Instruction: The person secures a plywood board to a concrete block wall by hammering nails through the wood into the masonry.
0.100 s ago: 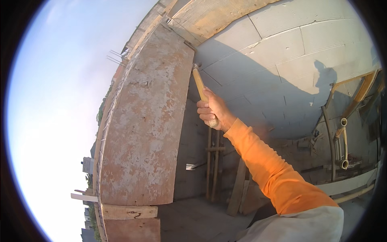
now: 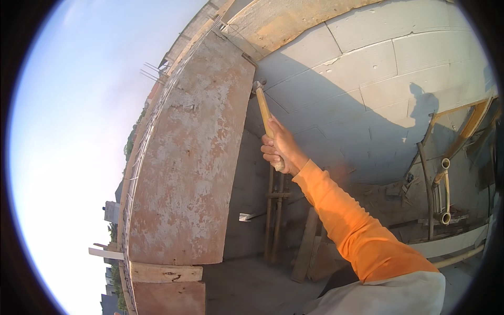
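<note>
My right hand (image 2: pixel 281 147), in an orange sleeve, is closed around the light wooden handle of a hammer (image 2: pixel 264 110). The hammer's metal head is at the upper end, close to the right edge of a large plywood panel (image 2: pixel 184 157) with worn, patchy grey and reddish paint. Whether the head touches the panel I cannot tell. Behind the hammer stands a wall of pale grey blocks (image 2: pixel 325 105), partly in shade. My left hand is out of the picture.
A wooden board (image 2: pixel 294 23) runs along the wall's top. Below the panel lies a short plank (image 2: pixel 165 272). Lower right, a bamboo-coloured pole frame (image 2: pixel 446 191) and timber (image 2: pixel 470 128) lean near the wall. Loose boards (image 2: pixel 307 247) stand below; open sky is at left.
The hammer and my right hand have shifted slightly right and down against the panel's edge. The view has also moved a little.
</note>
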A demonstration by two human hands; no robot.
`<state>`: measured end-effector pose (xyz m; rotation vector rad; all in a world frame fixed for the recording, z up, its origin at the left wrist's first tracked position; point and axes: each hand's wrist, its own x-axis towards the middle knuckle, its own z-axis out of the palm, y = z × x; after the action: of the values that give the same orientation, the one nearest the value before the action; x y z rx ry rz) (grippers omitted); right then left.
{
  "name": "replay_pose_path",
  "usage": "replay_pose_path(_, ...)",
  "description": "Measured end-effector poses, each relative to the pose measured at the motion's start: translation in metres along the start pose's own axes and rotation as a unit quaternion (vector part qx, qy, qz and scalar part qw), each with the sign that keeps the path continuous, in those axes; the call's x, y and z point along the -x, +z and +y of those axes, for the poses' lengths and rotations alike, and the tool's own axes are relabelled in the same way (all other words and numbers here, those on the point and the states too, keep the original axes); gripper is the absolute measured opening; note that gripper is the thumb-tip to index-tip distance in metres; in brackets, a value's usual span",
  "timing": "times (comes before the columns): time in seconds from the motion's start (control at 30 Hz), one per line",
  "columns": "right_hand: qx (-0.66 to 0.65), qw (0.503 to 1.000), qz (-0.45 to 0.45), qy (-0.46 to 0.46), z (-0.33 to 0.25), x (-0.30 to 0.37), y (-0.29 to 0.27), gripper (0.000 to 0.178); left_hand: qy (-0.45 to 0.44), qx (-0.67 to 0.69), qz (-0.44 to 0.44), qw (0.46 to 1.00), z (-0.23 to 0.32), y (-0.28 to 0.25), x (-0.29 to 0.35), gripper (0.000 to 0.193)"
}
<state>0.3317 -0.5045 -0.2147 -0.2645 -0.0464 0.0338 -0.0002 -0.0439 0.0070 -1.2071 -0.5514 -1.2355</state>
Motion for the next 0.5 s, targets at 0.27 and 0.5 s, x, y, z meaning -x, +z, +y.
replay_pose_path(0.27,0.184,0.978,0.085,-0.057,0.018,0.068,-0.028,0.042,-0.090,0.208,-0.062,0.972,0.039,-0.102,-0.044,0.022)
replay_pose_path(0.5,0.304,0.943,0.031,-0.130,0.017,0.095,0.003,0.035,-0.281,0.460,-0.149,0.829,0.029,-0.095,-0.054,0.033)
